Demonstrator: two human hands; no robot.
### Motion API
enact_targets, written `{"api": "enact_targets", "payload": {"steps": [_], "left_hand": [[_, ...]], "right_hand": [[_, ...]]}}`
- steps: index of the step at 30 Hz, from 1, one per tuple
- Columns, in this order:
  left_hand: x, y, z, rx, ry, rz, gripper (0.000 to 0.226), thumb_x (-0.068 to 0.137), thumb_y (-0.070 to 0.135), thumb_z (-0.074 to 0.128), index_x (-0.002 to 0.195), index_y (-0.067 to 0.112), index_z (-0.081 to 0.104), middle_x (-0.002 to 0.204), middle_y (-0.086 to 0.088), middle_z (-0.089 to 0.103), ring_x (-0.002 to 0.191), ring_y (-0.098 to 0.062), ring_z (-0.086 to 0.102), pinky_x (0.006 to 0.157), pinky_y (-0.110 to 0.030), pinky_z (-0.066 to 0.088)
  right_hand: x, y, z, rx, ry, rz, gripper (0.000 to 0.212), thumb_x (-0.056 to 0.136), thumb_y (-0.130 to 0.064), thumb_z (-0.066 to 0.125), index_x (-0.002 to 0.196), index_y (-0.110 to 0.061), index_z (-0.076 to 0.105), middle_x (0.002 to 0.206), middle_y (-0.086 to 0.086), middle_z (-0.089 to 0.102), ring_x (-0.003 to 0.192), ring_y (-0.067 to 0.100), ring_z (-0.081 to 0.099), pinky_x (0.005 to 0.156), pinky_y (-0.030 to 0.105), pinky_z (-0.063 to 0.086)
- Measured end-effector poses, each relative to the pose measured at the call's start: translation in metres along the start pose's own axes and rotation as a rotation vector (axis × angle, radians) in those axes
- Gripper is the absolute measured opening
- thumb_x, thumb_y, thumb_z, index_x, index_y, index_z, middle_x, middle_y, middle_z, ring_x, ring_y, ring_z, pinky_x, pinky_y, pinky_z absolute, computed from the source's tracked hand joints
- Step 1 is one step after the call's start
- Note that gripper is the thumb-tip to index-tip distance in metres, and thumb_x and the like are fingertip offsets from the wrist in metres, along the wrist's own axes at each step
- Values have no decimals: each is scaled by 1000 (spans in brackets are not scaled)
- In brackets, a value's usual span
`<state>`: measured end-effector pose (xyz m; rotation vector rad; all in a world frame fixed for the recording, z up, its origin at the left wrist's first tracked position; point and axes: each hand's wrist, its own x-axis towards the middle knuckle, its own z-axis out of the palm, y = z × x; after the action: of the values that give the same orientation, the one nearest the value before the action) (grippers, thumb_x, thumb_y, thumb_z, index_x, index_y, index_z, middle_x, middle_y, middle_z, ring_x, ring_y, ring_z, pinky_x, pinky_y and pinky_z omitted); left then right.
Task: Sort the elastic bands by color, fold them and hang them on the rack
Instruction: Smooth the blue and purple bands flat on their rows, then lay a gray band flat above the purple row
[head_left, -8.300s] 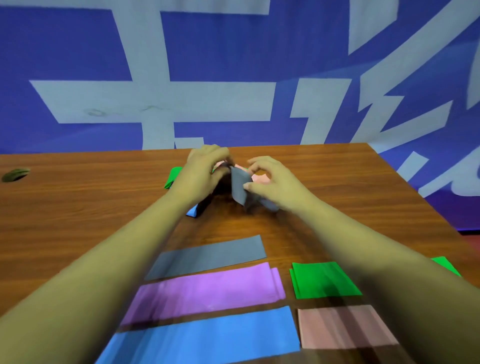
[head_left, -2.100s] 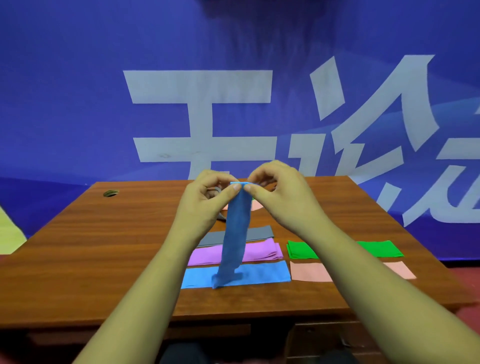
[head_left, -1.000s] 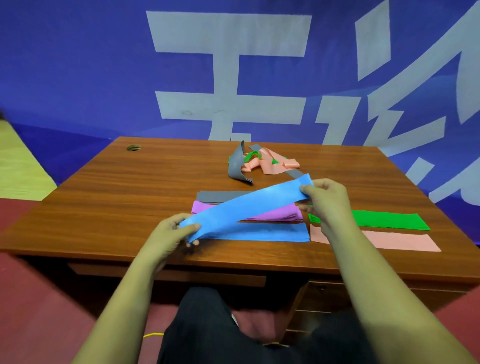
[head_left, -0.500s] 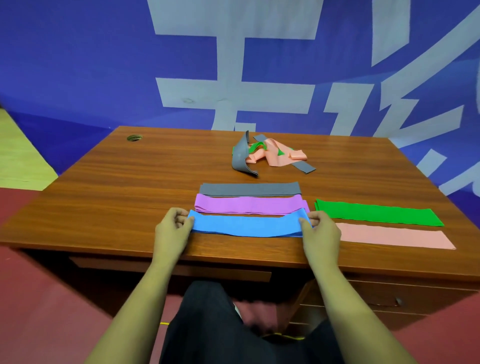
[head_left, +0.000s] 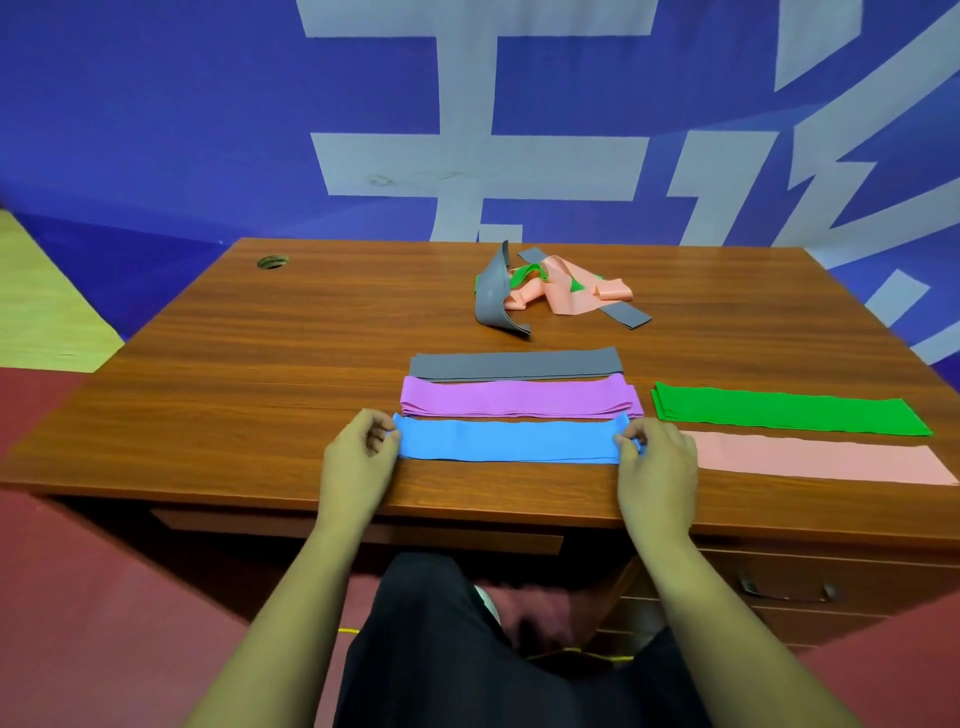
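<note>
A blue band (head_left: 506, 440) lies flat near the front edge of the wooden table (head_left: 291, 364), on top of the blue stack. My left hand (head_left: 358, 460) pinches its left end and my right hand (head_left: 657, 462) pinches its right end. Behind it lie a purple stack (head_left: 519, 404) and a grey stack (head_left: 514, 363). To the right are a green stack (head_left: 784, 415) and a pink stack (head_left: 821, 460). A tangled pile of grey, pink and green bands (head_left: 550, 288) sits at the back of the table. No rack is in view.
A round cable hole (head_left: 272, 261) is in the table's back left corner. A blue banner with white characters (head_left: 208, 130) hangs behind the table. Drawers with a handle (head_left: 784, 592) are under the right side.
The blue band was lifted from the tangled pile, stretched between both hands, then laid flat onto the blue stack. In the last half second the hands barely moved.
</note>
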<state>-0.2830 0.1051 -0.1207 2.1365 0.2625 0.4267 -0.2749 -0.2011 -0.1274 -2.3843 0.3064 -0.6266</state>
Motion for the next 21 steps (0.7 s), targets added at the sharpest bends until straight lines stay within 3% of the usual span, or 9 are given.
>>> {"api": "enact_targets", "payload": {"steps": [4, 8, 11, 15, 18, 21], "left_hand": [[-4, -7, 9, 210, 63, 123, 7, 88, 13, 66, 93, 17, 67, 100, -3, 54, 92, -21, 57, 81, -34, 49], [-9, -4, 12, 239, 77, 112, 11, 89, 16, 65, 100, 14, 69, 108, -6, 49, 107, -23, 47, 88, -29, 40], [-2, 5, 8, 238, 92, 153, 10, 88, 16, 65, 98, 15, 66, 105, -2, 47, 104, -19, 40, 88, -25, 33], [35, 20, 15, 327, -4, 287, 9, 85, 13, 62, 94, 11, 63, 98, -6, 52, 97, -27, 48, 88, -36, 41], [71, 37, 26, 436, -105, 393, 15, 82, 12, 62, 97, 10, 62, 96, -10, 51, 95, -32, 51, 86, -41, 45], [109, 56, 40, 530, -171, 472, 20, 81, 14, 63, 100, 11, 62, 95, -12, 50, 95, -36, 52, 83, -43, 46]], "right_hand": [[-2, 2, 3, -121, 4, -1, 19, 92, -14, 63, 108, -8, 72, 106, 6, 61, 105, 26, 48, 89, 40, 47], [-6, -1, 0, -166, 53, -31, 22, 89, -16, 63, 107, -8, 73, 114, 11, 54, 109, 29, 46, 93, 46, 43], [1, -13, -4, -123, -1, -180, 26, 87, -18, 60, 110, -10, 71, 124, 12, 54, 116, 30, 47, 98, 46, 40], [37, -51, 0, -138, -237, -331, 32, 91, -21, 57, 118, -9, 67, 140, 13, 50, 128, 31, 45, 107, 44, 36], [72, -78, 11, -240, -373, -456, 35, 93, -26, 51, 123, -11, 61, 133, 9, 54, 123, 26, 49, 103, 40, 38], [105, -93, 27, -323, -460, -457, 33, 93, -28, 48, 120, -11, 59, 120, 9, 57, 114, 27, 52, 96, 41, 43]]}}
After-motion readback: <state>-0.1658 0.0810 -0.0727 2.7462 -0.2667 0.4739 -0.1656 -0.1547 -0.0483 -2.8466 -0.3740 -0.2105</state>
